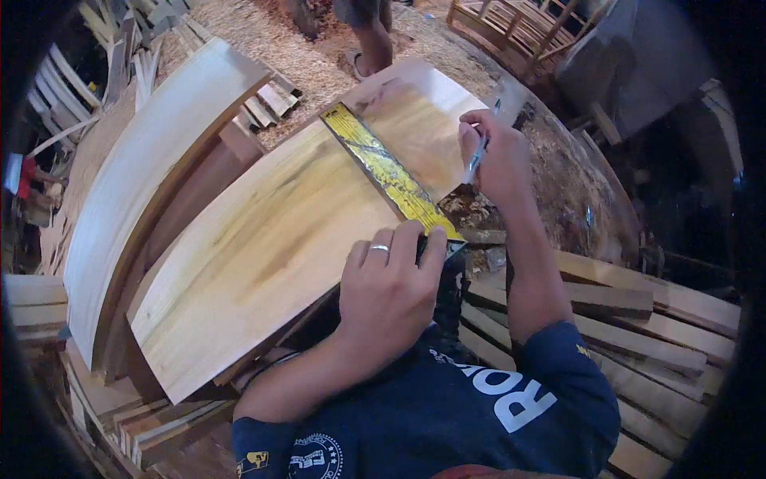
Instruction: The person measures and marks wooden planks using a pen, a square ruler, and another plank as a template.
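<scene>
A wide pale wooden board [263, 231] with darker streaks lies in front of me. Across it runs a worn yellow ruler or square [383, 169], its near end at the board's front edge. My left hand [387, 291], with a ring on one finger, presses its fingertips on that near end. To the right, my right hand [499, 152] is closed around a slim, light-coloured pen [476, 160], held just off the board's right edge.
A curved thick plank [152, 184] stands at the left. Stacked timber strips [638, 327] lie at the lower right. Beyond the board are a person's leg [373, 44], wood shavings [239, 36] and a slatted wooden frame [519, 28]. Another person's red sleeve [28, 174] shows far left.
</scene>
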{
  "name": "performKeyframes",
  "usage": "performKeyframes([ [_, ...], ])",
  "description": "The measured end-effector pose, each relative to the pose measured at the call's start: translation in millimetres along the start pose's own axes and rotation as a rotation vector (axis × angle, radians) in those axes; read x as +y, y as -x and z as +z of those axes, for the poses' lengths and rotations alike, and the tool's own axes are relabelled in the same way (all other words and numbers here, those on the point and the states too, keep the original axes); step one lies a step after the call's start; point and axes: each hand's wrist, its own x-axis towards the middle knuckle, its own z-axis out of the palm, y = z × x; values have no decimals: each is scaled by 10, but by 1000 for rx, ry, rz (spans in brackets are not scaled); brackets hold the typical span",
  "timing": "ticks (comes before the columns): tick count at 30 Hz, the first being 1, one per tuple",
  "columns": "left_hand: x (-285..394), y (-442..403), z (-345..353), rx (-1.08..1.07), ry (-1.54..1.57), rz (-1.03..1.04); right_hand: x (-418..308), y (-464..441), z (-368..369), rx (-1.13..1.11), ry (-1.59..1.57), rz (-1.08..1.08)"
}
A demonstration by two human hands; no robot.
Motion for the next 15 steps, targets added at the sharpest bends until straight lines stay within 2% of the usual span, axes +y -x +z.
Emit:
performKeyframes([
  [1,5,-66,54,10,-41,29,51,22,-27,-43,-106,36],
  [6,-10,-318,250,-30,106,19,428,-23,119,19,-408,-17],
  [12,-147,-153,9,-169,79,17,568,6,123,0,-686,51],
  [15,-165,-236,163,-160,124,57,693,-42,108,26,-843,-10],
])
